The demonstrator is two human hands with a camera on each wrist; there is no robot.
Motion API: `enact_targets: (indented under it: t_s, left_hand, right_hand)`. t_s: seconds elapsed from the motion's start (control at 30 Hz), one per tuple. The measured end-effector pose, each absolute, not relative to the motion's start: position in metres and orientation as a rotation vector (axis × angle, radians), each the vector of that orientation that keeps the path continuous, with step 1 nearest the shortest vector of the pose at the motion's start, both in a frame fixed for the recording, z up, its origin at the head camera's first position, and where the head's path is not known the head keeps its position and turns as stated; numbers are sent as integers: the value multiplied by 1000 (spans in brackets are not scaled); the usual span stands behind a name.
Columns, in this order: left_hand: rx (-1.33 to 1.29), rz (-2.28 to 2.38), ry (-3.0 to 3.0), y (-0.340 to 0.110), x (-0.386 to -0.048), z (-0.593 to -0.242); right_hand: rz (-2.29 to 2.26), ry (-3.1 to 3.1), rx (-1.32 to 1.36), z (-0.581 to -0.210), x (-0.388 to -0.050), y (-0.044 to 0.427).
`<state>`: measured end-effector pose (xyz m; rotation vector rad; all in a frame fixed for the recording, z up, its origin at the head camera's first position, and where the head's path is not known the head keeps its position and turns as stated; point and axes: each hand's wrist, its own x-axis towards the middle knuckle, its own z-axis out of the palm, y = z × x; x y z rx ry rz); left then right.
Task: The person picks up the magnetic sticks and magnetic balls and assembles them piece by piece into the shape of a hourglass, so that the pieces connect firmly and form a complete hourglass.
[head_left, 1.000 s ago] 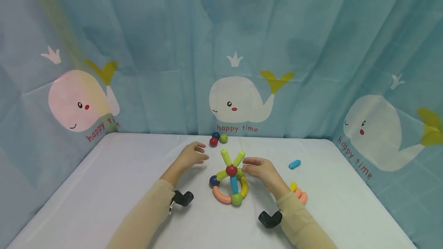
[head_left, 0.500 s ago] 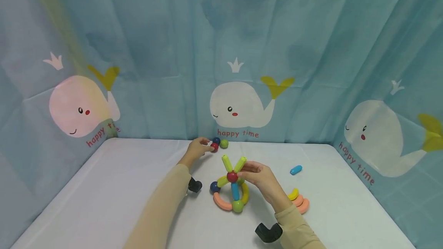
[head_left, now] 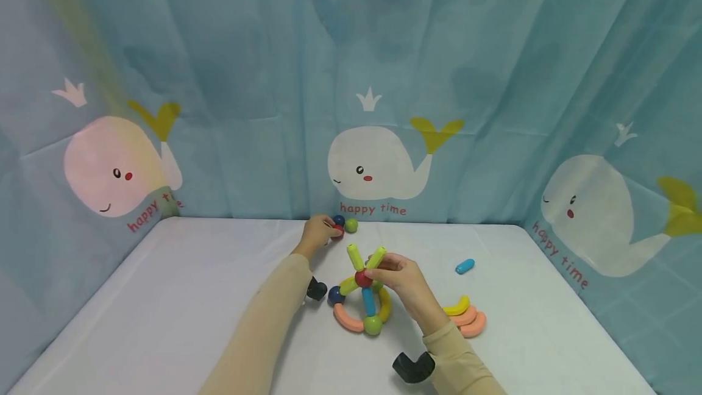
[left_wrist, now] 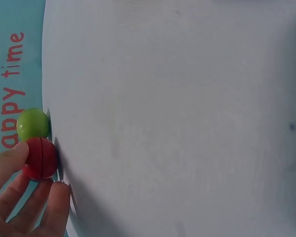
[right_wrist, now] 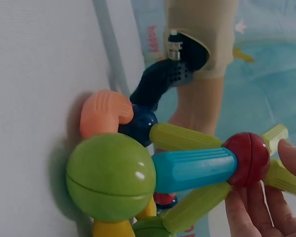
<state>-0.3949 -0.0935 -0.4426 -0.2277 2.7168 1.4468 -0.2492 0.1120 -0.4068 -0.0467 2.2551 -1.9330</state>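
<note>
At the table's far edge my left hand (head_left: 318,233) pinches a red ball (left_wrist: 41,158), thumb on one side and fingers on the other. Touching or close beside it are a green ball (left_wrist: 33,124) and a dark blue ball (head_left: 339,220). My right hand (head_left: 403,278) holds the top of a ball-and-stick toy structure, around its upper red ball (right_wrist: 246,159). Two light green rods (head_left: 354,256) rise from that ball. A blue rod (right_wrist: 195,168) slopes down to a large green ball (right_wrist: 111,177) in a base ring of curved pieces.
To the right on the white table (head_left: 548,322) lie a blue rod (head_left: 465,266), a yellow curved piece (head_left: 457,306) and orange curved pieces (head_left: 473,325). Behind the table hangs a blue curtain (head_left: 247,139) with whale prints. Each wrist carries a black camera mount (head_left: 414,368).
My left hand has reached forward to the back balls and taken hold of the red one. The right hand has moved in from beside the structure to grip its top.
</note>
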Motion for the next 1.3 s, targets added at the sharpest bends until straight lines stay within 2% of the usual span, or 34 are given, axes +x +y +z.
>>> enact_targets:
  t_s: [0.3, 0.6, 1.0, 1.1, 1.3]
  left_hand:
    - [-165, 1311, 2751, -88, -388, -439]
    - [-45, 1135, 2678, -111, -360, -435]
    - [-87, 1283, 2618, -133, -329, -438]
    - [-81, 1497, 2540, -134, -322, -426]
    - [89, 1835, 2393, -131, -298, -376]
  right_hand:
    - [-1930, 2309, -62, -409, -248, 110]
    - [-1909, 2355, -39, -409, -249, 109]
    - [-1914, 2344, -41, -411, -252, 103]
    - [-1924, 2337, -36, -411, -252, 101]
    - [-1939, 2338, -18, -411, -253, 99]
